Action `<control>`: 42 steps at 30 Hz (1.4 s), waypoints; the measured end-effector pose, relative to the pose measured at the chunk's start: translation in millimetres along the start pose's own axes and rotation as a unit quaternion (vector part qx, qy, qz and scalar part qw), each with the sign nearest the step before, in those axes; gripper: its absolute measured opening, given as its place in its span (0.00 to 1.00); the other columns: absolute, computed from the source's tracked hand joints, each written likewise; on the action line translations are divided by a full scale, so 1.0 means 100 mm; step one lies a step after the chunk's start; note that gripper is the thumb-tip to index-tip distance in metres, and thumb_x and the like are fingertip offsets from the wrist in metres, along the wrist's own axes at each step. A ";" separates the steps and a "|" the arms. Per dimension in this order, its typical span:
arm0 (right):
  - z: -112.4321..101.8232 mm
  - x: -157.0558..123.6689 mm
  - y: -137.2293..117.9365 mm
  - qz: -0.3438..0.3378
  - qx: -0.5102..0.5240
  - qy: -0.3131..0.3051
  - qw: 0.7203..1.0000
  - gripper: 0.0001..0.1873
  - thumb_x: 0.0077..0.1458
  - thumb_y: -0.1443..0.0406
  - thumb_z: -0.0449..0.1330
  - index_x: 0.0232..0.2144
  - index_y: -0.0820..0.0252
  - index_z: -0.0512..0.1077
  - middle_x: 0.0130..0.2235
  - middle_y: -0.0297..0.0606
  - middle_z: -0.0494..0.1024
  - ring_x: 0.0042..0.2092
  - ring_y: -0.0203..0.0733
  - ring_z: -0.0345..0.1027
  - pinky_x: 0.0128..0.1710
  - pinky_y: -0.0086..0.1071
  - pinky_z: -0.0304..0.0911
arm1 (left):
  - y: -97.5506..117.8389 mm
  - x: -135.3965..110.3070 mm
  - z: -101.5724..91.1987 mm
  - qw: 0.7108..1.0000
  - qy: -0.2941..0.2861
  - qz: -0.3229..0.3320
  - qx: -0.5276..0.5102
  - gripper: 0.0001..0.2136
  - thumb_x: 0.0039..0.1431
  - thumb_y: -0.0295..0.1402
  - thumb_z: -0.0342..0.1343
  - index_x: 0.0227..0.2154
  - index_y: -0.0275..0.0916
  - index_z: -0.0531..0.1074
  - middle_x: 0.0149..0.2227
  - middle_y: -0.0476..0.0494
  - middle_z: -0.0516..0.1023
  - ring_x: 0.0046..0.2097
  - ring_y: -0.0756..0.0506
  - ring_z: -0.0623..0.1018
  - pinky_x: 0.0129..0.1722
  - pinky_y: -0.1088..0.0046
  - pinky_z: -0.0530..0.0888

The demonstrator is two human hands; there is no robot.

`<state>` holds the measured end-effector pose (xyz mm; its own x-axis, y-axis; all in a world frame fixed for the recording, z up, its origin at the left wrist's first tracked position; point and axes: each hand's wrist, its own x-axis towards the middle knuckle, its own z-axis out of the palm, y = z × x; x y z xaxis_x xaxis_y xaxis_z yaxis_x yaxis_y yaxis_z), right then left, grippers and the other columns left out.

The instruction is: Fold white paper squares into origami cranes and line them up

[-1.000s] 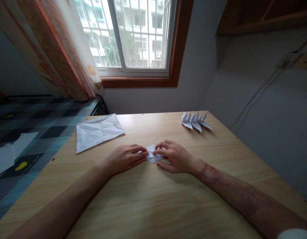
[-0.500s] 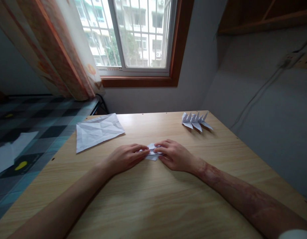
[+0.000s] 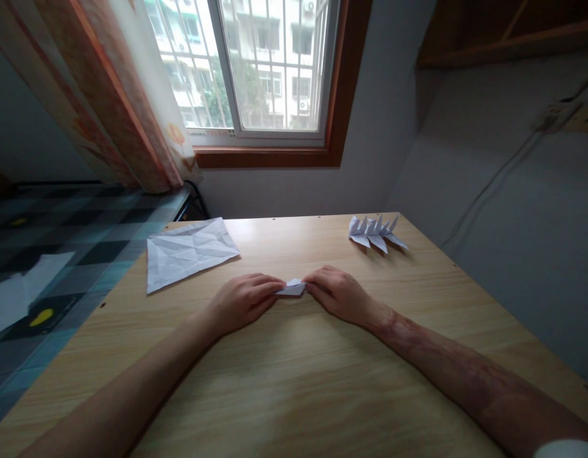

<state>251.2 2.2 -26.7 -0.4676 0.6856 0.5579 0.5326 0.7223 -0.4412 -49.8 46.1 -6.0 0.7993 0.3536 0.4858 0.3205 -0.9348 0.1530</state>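
Note:
A small folded piece of white paper [image 3: 292, 289] is held between my two hands over the middle of the wooden table [image 3: 284, 381]. My left hand [image 3: 248, 298] pinches its left end, thumb beneath and fingers on top. At its right end, my right hand [image 3: 335, 289] grips it with closed fingertips. The ends of the paper are hidden under the fingers. Its near side shows as a narrow slanted flap, with a low peak at the back.
A creased white sheet [image 3: 192, 253] lies flat at the table's back left. Several folded paper pieces with pointed tips [image 3: 377, 233] stand in a row at the back right. Beyond the left edge is a checked bed cover [image 3: 93, 254] with white paper [image 3: 41, 280] on it.
The paper between my hands has gone from a wider shape with flaps spread front and back to a narrower folded one. My right fingers have drawn back slightly to its right end.

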 end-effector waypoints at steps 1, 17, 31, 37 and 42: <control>-0.01 0.00 -0.01 0.011 0.005 0.004 1.000 0.09 0.77 0.64 0.59 0.50 0.56 0.80 0.45 0.42 0.87 0.46 0.48 0.80 0.51 0.41 0.75 | 0.01 0.00 0.01 1.000 0.010 -0.018 -0.009 0.11 0.75 0.31 0.57 0.53 0.41 0.82 0.46 0.40 0.90 0.44 0.42 0.88 0.46 0.67 0.82; 0.01 0.01 0.02 0.045 0.089 0.056 0.993 0.09 0.77 0.65 0.57 0.48 0.55 0.79 0.46 0.42 0.80 0.47 0.44 0.77 0.48 0.36 0.74 | 0.16 0.12 0.14 0.948 0.040 -0.257 -0.183 0.14 0.75 0.44 0.58 0.46 0.41 0.84 0.42 0.43 0.88 0.43 0.42 0.84 0.45 0.66 0.79; 0.02 0.03 0.01 -0.036 -0.036 -0.004 0.999 0.10 0.73 0.72 0.61 0.48 0.55 0.78 0.48 0.40 0.86 0.49 0.49 0.76 0.53 0.43 0.71 | 0.23 0.11 0.14 0.997 0.024 -0.075 0.028 0.08 0.75 0.31 0.57 0.52 0.42 0.77 0.53 0.41 0.84 0.52 0.40 0.82 0.54 0.60 0.77; 0.01 0.02 0.00 -0.037 -0.037 -0.004 0.999 0.13 0.72 0.73 0.62 0.53 0.55 0.78 0.48 0.40 0.87 0.49 0.48 0.77 0.53 0.42 0.71 | 0.22 0.11 0.13 0.998 0.013 -0.064 0.024 0.11 0.76 0.30 0.56 0.55 0.43 0.79 0.52 0.41 0.86 0.50 0.40 0.83 0.51 0.61 0.78; 0.02 0.03 0.01 -0.062 -0.036 -0.021 0.997 0.10 0.73 0.71 0.62 0.49 0.54 0.81 0.48 0.39 0.87 0.48 0.47 0.77 0.52 0.42 0.71 | 0.20 0.10 0.15 0.998 0.001 -0.069 -0.001 0.09 0.74 0.28 0.56 0.46 0.43 0.82 0.47 0.42 0.86 0.47 0.42 0.82 0.49 0.64 0.79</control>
<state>249.5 5.0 -26.9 -0.5615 0.5966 0.5734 0.5184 0.7937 -0.3182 -27.4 31.7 -11.0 0.7469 0.4793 0.4608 0.4266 -0.8771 0.2209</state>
